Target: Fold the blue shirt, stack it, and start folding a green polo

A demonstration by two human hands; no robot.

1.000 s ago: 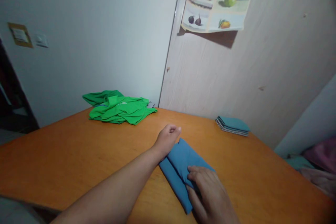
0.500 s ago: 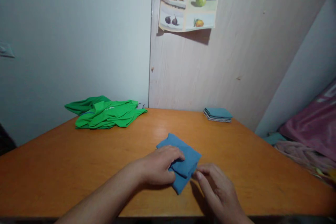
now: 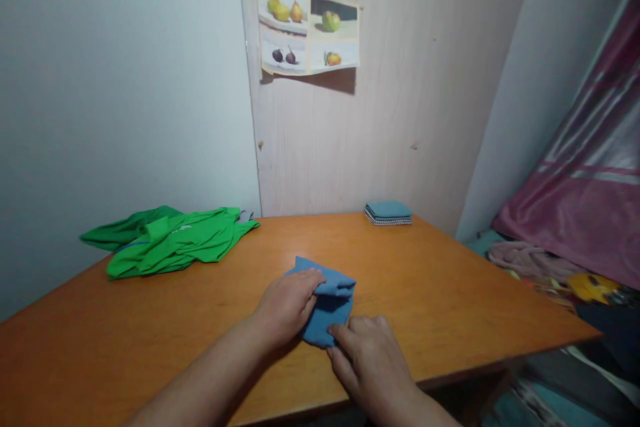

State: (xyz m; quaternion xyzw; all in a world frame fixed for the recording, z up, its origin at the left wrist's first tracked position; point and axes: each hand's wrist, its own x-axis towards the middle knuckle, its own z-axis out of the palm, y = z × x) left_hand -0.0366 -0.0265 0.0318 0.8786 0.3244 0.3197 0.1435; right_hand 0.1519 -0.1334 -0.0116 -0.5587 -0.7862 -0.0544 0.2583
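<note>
A small blue cloth (image 3: pixel 327 313), partly folded, lies on the wooden table near its front edge. Over its left side reaches my left hand (image 3: pixel 290 303), with the fingers closed on the upper fold, which stands up a little from the layer below. My right hand (image 3: pixel 373 357) pinches the cloth's lower right corner between thumb and index finger, the other fingers curled in. The thumb of my left hand is mostly hidden.
A crumpled green garment (image 3: pixel 185 240) lies at the back left of the table (image 3: pixel 425 293). A stack of folded cloths (image 3: pixel 389 212) sits at the back right. Beyond the right edge are a pink curtain (image 3: pixel 575 220) and a heap of fabric. A fruit picture (image 3: pixel 310 30) hangs on the wall.
My left hand's grip has raised the cloth's upper fold. My right hand has moved from the right corner to the lower corner and pinches it. The view has turned to the right.
</note>
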